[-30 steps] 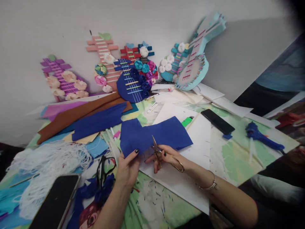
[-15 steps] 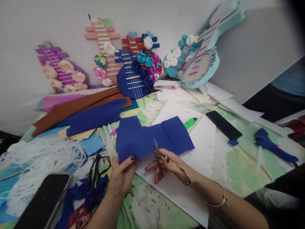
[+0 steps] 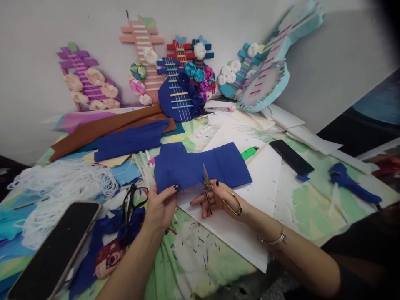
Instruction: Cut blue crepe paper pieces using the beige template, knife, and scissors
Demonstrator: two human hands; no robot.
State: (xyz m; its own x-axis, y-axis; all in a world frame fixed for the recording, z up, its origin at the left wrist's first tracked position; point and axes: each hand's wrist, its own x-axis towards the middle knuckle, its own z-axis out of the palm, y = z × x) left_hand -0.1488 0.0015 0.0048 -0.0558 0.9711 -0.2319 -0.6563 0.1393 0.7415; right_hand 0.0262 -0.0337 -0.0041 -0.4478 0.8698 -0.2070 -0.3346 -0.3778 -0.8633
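Between thumb and fingers, my left hand [image 3: 161,205] pinches the lower left edge of a dark blue sheet of crepe paper [image 3: 200,163]. The sheet has an uneven outline and is held above a white sheet [image 3: 225,225]. My right hand [image 3: 218,198] grips gold-handled scissors [image 3: 206,183], thumb by one loop. Their blades point up and away, over the blue sheet near its lower edge. Whether the blades touch the paper I cannot tell. Several fingers of the right hand extend below the scissors.
Decorated paper guitars, one of them dark blue [image 3: 179,98], lean on the wall behind. A phone [image 3: 54,250], white cord [image 3: 67,187] and black glasses [image 3: 133,202] lie left. On the right are a second phone [image 3: 292,156], a blue glue gun [image 3: 353,183] and a green cutter [image 3: 249,153].
The camera view has shifted slightly, so the guitars sit higher and further right. Both hands keep their holds, and the scissors point more upright.
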